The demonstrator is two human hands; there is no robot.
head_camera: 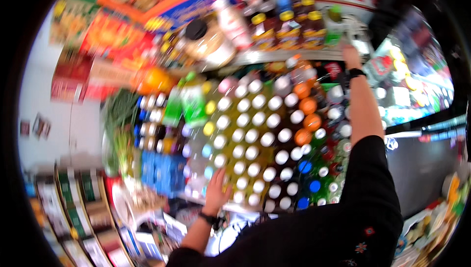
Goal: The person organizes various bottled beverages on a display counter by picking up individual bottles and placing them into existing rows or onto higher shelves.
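Note:
Rows of drink bottles with white caps (258,101) stand close together before me, seen from above. My left hand (216,193) is at their near edge, fingers apart and holding nothing I can make out. My right arm stretches far forward over the bottles on the right. At its end, my right hand (352,58) is at the metal shelf edge (279,56), beside a green-labelled bottle (333,28). Blur hides its fingers, so I cannot tell whether it grips anything. Dark bottles with yellow caps (289,33) stand on that shelf.
Orange-capped bottles (302,90) and green bottles with blue caps (314,186) fill the right side. A blue pack (163,171) and leafy green vegetables (119,127) lie left. Boxes (71,200) are stacked at lower left. A lit glass-fronted display (408,72) stands at right.

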